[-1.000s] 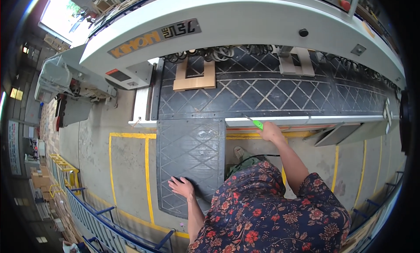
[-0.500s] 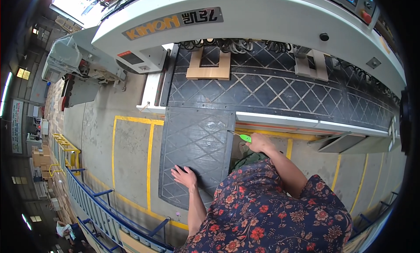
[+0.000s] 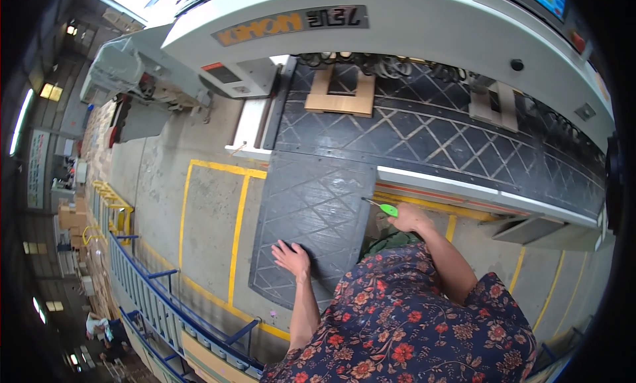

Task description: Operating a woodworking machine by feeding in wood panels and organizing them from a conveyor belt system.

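Observation:
My left hand [image 3: 292, 258] lies palm down on the dark panel [image 3: 318, 211] that juts out from the machine, its fingers spread. In my right hand [image 3: 410, 218] is a slim tool with a bright green handle [image 3: 389, 210], my fingers closed round it. A thin metal shaft runs from the handle toward the panel's right edge and ends in a small dark tip; whether the tip touches the panel, I cannot tell. The tool looks like a screwdriver, but its exact kind is too small to make out.
A long grey machine beam [image 3: 424, 25] spans the dark bed [image 3: 411, 134]. Under it stand a tan wooden frame [image 3: 340, 109] and a greyish frame [image 3: 510, 114]. A blue-framed roller conveyor [image 3: 156, 310] runs along the left. Yellow lines [image 3: 237, 240] mark the floor.
My view has turned slightly, so the scene sits farther right in the picture. Against the panel, both hands and the green-handled tool stay in nearly the same places.

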Available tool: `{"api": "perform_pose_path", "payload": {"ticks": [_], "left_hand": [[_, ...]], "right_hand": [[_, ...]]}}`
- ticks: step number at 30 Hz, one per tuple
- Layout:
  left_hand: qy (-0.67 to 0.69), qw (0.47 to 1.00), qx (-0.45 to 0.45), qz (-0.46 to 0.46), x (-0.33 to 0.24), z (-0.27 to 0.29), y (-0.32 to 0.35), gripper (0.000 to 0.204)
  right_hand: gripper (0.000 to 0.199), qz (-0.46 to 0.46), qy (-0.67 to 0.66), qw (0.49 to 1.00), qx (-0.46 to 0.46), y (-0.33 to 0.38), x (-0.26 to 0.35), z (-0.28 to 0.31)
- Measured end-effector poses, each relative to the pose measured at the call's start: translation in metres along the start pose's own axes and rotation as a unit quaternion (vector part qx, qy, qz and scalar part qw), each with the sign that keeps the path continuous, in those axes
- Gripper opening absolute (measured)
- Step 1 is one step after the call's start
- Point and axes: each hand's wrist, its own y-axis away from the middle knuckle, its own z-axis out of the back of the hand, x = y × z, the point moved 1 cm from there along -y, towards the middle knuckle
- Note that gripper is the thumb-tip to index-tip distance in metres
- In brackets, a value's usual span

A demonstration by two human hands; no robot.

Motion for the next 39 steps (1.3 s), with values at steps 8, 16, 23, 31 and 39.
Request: {"api": "perform_pose_path", "payload": {"ticks": [8, 16, 23, 31, 39], "left_hand": [[0.011, 1.0, -0.003, 0.016, 0.001, -0.004, 0.004, 0.06], [0.017, 1.0, -0.006, 0.012, 0.001, -0.003, 0.0, 0.06], [0.008, 1.0, -0.009, 0.008, 0.003, -0.006, 0.001, 0.06], [0.013, 1.0, -0.006, 0.008, 0.002, -0.005, 0.002, 0.06], [0.011, 1.0, 0.0, 0.012, 0.001, -0.002, 0.002, 0.06]], "right_hand": [[0.038, 0.029, 0.02, 0.997, 0.067, -0.008, 0.003, -0.016], [0.034, 0.041, 0.031, 0.996, 0.066, -0.017, 0.002, -0.025], [0.038, 0.033, 0.026, 0.997, 0.068, -0.014, 0.005, -0.021], [0.035, 0.024, 0.019, 0.997, 0.071, -0.017, 0.0, -0.023], [0.033, 0.029, 0.02, 0.997, 0.075, -0.02, -0.001, -0.025]]}}
